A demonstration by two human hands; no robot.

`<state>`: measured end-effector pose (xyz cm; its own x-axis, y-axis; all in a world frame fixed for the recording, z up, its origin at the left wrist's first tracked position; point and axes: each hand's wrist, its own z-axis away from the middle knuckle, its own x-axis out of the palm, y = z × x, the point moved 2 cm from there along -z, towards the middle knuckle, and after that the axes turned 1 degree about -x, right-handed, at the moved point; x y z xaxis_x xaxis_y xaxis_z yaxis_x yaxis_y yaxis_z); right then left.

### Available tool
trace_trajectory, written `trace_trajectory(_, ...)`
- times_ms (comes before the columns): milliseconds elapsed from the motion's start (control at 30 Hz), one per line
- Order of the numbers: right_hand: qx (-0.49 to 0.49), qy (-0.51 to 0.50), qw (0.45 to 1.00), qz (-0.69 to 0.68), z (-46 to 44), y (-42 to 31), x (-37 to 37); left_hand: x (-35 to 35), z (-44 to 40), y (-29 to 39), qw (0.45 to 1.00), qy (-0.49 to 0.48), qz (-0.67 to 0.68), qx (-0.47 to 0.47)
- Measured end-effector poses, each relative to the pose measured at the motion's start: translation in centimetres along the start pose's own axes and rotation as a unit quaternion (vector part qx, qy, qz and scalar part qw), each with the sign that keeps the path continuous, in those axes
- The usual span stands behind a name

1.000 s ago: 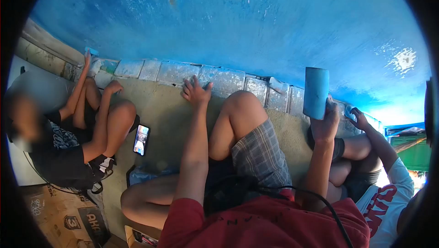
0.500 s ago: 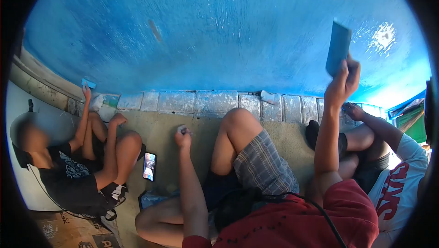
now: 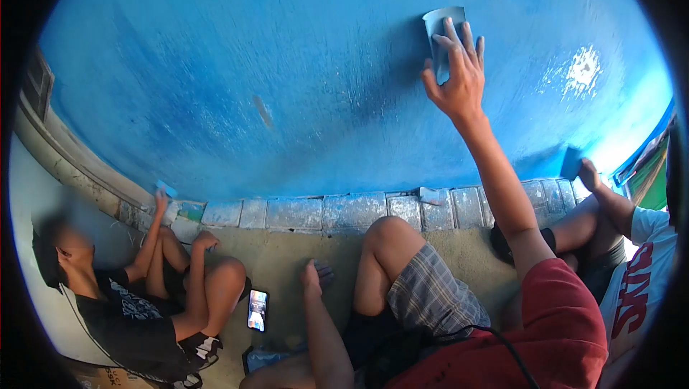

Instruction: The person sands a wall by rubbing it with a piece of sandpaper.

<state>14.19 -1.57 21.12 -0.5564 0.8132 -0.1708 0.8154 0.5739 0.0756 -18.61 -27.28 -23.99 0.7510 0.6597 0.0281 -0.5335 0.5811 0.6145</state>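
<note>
Flat on the blue wall (image 3: 301,52), my right hand (image 3: 461,77) presses a grey sheet of sandpaper (image 3: 439,21) with its fingers spread over it. The sheet's upper edge curls slightly off the wall. Low over the floor, beside my raised knee (image 3: 391,249), is my left hand (image 3: 317,274). Its greyish fingers are loosely bent and apart from the thumb, and I see nothing in them.
A lit phone (image 3: 258,310) lies on the floor (image 3: 287,245). A person in black (image 3: 136,296) sits at left and another in a white shirt (image 3: 642,281) at right, each holding a sheet to the wall. Grey blocks (image 3: 294,213) line its base.
My right hand has moved left and brought the sandpaper from the air onto the wall. My left fingers have loosened. The right-hand person's sheet now shows, raised toward the wall.
</note>
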Motion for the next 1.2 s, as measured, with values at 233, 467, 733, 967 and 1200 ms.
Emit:
trace_trajectory(233,-0.007,0.039,0.993,0.108,-0.5,-1.2,-0.3,-0.7,-0.2,0.0,0.997,-0.059,-0.027,-0.036)
trace_trajectory(467,0.011,0.100,0.994,0.034,-1.1,-1.7,0.4,-1.4,1.8,0.3,0.976,-0.056,-0.163,-0.134)
trace_trajectory(733,0.048,0.168,0.984,-0.026,-1.4,-2.4,2.4,-0.3,4.3,0.4,0.985,-0.008,-0.173,0.015)
trace_trajectory(967,-0.148,-0.054,0.976,-0.148,0.4,-6.7,4.9,-0.7,1.6,-0.8,0.989,-0.013,-0.146,0.019)
trace_trajectory(1200,-0.001,0.033,0.997,-0.074,9.5,-2.3,3.8,-1.4,0.5,-0.7,0.992,-0.020,-0.126,0.011)
